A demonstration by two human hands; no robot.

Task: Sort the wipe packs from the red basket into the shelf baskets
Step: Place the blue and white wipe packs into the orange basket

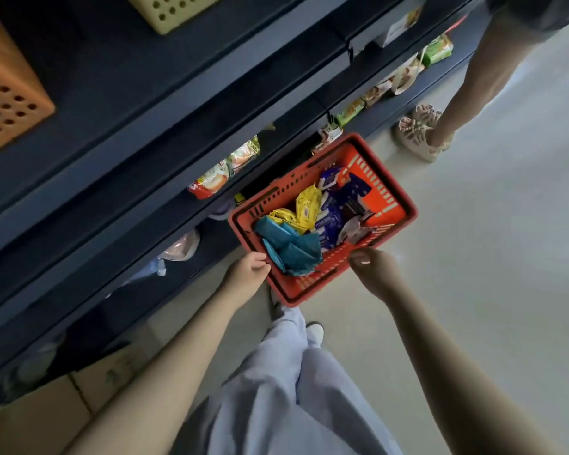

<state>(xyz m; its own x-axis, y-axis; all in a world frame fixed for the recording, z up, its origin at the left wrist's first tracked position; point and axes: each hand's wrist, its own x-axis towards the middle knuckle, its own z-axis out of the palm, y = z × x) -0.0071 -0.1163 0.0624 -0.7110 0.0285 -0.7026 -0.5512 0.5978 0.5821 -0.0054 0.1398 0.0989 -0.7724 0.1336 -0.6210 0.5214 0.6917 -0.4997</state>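
While dark blue shelves (165,133) fill the left of the view, with an orange perforated basket (10,93) and a pale yellow perforated basket (171,11) on the upper levels and bright snack packets (224,172) lying along the lower ones, a second person's leg (473,77) and sandals (418,133) stand on the grey floor (490,257) just beyond the red basket (395,205). A cardboard box (63,408) sits at the foot of the shelves, lower left. The red basket is low, beside the shelf front and ahead of the wearer's pale trousers (286,389); whether it rests on the floor I cannot tell. It is slotted plastic with a dark rim line, and holds loose wipe packs (329,221): teal ones at the near end, yellow in the middle, purple and white farther along. Its long axis runs from lower left to upper right, parallel to the shelf front. The hands are apart: the left hand (248,267) grips the rim of the near short end, and the right hand (372,267) curls over the rim of the long side away from the shelves.
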